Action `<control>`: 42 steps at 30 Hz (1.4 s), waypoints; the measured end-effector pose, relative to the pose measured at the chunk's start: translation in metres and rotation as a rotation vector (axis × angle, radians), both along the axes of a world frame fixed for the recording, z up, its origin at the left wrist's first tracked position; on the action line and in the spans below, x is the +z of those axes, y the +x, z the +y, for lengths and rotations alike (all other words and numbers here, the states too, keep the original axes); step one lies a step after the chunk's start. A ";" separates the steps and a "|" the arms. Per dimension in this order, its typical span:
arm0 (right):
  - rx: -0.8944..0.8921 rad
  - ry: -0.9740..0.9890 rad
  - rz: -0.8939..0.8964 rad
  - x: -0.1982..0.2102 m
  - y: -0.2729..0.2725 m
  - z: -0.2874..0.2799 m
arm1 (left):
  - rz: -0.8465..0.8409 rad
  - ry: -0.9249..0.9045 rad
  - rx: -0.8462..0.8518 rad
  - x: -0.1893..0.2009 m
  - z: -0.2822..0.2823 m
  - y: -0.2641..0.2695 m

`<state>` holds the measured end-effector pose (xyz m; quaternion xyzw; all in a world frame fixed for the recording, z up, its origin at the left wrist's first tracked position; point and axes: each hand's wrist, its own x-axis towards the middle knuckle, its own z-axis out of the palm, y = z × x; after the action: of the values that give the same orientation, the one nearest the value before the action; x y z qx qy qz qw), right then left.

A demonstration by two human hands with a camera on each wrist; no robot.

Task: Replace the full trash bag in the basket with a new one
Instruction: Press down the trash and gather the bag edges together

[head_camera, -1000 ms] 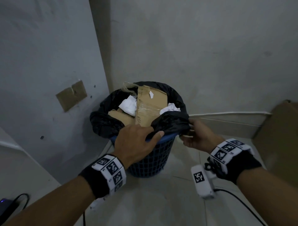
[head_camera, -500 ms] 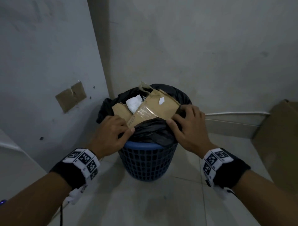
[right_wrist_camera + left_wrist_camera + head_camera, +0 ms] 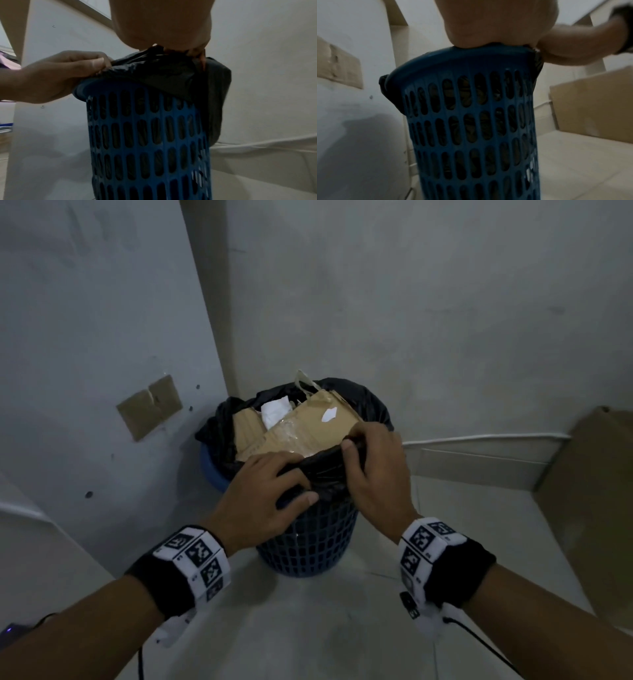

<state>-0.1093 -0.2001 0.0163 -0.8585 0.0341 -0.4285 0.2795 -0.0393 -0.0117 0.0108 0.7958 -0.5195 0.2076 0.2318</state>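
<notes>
Since half a second ago I've drawn both hands together at the near rim, bunching the black plastic trash bag [image 3: 329,470] off the blue perforated plastic basket [image 3: 308,542] that stands in the corner. My left hand [image 3: 263,494] and right hand [image 3: 373,474] each clamp gathered film, close beside each other. The thin film looks soft and slippery, and stiff brown cardboard scraps [image 3: 291,433] could snag it; I'd grip the bunched hem, not a single layer.
</notes>
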 end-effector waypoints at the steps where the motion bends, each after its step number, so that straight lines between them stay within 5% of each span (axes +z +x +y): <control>1: -0.027 0.038 -0.040 -0.002 -0.005 -0.007 | 0.042 -0.055 0.010 -0.001 -0.003 0.000; 5: -0.156 0.463 0.135 -0.024 -0.021 -0.024 | 0.217 -0.240 0.047 0.002 -0.020 -0.004; 11: -0.042 1.003 0.858 -0.014 -0.025 -0.018 | 0.344 -0.358 0.193 0.007 -0.032 -0.003; 15: 0.166 1.242 0.696 -0.001 -0.021 -0.014 | 0.294 -0.292 0.266 0.009 -0.033 -0.008; 22: -0.173 0.650 0.352 0.006 -0.021 -0.036 | 0.140 -0.110 0.184 0.005 -0.030 -0.017; 28: -0.188 0.308 -0.050 0.019 0.002 -0.032 | 0.021 -0.033 0.114 0.004 -0.025 -0.020; 32: -0.025 0.162 -0.043 0.009 0.006 -0.020 | -0.056 -0.027 0.111 0.001 -0.013 -0.009; 35: 0.124 -0.138 0.092 -0.001 0.006 -0.021 | -0.041 -0.103 0.140 -0.002 0.004 0.007; 38: 0.094 -0.485 0.172 -0.015 0.007 -0.020 | 0.050 -0.189 0.149 -0.004 0.024 0.021; 42: -0.049 -0.499 0.160 -0.022 0.006 0.003 | 0.111 -0.246 0.172 0.003 0.038 0.029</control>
<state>-0.1033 -0.1976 -0.0057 -0.9310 -0.0298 -0.3609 0.0450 -0.0100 0.0262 0.0135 0.8132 -0.4065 0.2446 0.3371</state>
